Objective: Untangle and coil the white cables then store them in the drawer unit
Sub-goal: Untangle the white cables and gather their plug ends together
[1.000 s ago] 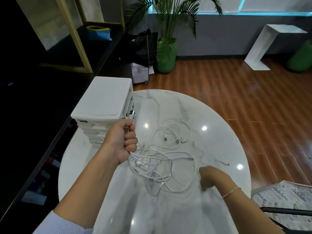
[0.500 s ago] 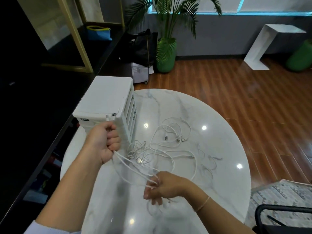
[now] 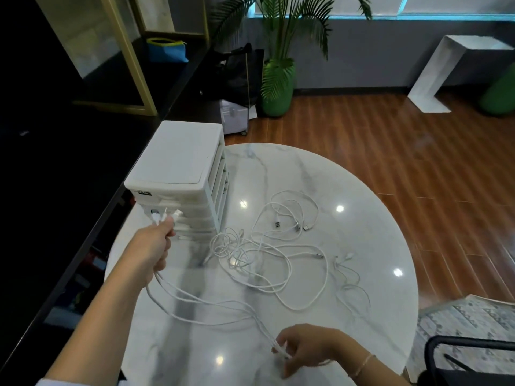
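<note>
Since the last frame our right hand has drawn back, pinching the white cables taut; they run up-left to our left hand's closed grip.

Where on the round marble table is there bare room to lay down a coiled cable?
Bare patches: the far part of the round marble table, beyond the tangled white cables and right of the white plastic drawer unit; also the right edge. Crowded: the centre, and the near strip where cables stretch between the left hand and right hand.
</note>
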A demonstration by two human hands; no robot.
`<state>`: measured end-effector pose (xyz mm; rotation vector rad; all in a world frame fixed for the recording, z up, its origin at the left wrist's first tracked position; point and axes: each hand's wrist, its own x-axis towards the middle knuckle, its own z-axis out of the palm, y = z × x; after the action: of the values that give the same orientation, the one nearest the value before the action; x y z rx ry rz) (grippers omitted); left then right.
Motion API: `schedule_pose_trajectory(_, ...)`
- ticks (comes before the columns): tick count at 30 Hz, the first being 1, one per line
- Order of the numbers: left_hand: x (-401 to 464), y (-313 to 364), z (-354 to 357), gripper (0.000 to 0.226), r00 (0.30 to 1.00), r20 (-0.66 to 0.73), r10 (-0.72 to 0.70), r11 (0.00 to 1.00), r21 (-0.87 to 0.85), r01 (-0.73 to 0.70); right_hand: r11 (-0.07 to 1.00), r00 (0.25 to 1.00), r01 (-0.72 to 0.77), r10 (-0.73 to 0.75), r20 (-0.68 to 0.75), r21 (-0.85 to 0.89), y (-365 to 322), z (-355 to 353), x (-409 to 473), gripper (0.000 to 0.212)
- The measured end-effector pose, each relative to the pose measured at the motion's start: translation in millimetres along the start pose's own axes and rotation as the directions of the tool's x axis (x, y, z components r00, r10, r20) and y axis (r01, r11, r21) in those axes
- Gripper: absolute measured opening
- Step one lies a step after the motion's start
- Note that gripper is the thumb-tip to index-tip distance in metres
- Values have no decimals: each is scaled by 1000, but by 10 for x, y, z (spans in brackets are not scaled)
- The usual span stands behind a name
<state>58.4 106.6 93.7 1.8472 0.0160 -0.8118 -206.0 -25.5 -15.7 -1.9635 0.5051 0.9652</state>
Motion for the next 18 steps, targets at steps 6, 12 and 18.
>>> schedule_pose_trajectory(6, 71, -140, 137, 35, 999, 25, -33, 994, 106, 30, 991, 872, -36, 94, -480, 129, -34, -432, 223, 46)
schedule_pose_trajectory(12, 107, -165, 261, 35, 999, 38, -6, 991, 131, 1, 997, 642, -55, 70, -764, 46, -150, -700, 466, 45)
schedule_pose_trajectory(18, 158, -215, 306, 33, 999, 34, 10, 988, 153, -15, 861, 748, -38, -312, -585, -508, -585, -683, 731, 54)
